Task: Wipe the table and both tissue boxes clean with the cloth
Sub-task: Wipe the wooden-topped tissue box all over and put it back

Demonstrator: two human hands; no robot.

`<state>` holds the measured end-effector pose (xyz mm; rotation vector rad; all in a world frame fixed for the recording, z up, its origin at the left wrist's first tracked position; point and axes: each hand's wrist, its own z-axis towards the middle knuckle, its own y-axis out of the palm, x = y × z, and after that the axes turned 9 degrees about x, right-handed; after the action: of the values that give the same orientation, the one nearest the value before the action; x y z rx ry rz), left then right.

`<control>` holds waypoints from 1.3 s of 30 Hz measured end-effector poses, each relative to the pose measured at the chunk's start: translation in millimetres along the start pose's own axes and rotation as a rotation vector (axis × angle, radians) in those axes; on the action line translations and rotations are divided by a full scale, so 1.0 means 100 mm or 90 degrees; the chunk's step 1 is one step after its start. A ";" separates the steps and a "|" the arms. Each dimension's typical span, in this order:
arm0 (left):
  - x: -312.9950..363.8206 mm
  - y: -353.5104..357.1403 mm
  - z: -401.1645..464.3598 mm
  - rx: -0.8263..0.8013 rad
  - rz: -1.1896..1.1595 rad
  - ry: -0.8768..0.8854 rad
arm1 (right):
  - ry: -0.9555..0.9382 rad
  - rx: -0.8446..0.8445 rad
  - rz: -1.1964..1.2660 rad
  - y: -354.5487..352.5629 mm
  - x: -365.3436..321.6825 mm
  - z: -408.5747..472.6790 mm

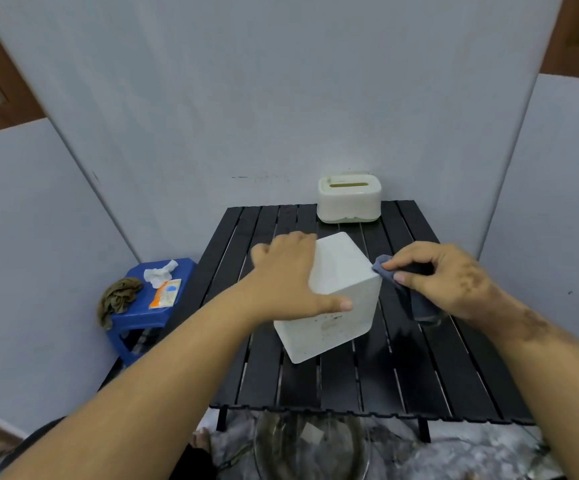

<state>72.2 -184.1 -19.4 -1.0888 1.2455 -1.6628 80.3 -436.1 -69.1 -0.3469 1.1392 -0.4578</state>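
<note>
Black slats make up the low table (pixel 402 368), on which a white tissue box (pixel 340 303) is held tilted, with one lower corner toward the near edge. The box is gripped by the left hand (pixel 295 282), whose fingers are curled over its far upper edge while the thumb is laid along the near face. Small dark specks are seen on that near face. A grey-blue cloth (pixel 388 268) is pinched by the right hand (pixel 444 278) between thumb and fingertips and is pressed against the box's right upper corner; the rest of the cloth is hidden under the palm. A second, cream-coloured tissue box (pixel 348 199) is set upright at the far edge of the table, well apart from the hands, with its slot facing up.

Beside the table on the left, a blue plastic stool (pixel 135 306) is seen, on which a crumpled white tissue (pixel 160 270), an orange-and-white packet (pixel 166 293) and an olive rag (pixel 118 297) draped over its edge are placed. A clear glass bowl (pixel 312 445) is seen on the floor below the table's near edge. The corner is enclosed by pale grey walls (pixel 246 98).
</note>
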 end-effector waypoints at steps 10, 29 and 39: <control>0.41 0.00 0.60 -0.038 0.115 0.080 | 0.100 -0.018 0.006 -0.12 0.00 -0.12; -1.01 0.19 -0.40 0.075 -0.393 -0.055 | -0.030 0.033 0.005 -0.05 -0.17 -0.27; -0.92 0.44 -0.44 0.140 -0.452 -0.056 | -0.246 0.063 -0.191 0.33 -0.29 -0.07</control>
<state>65.3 -95.5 -85.4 -1.5488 0.6164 -2.1699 69.6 -392.6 -64.8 -0.4985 0.6876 -0.6757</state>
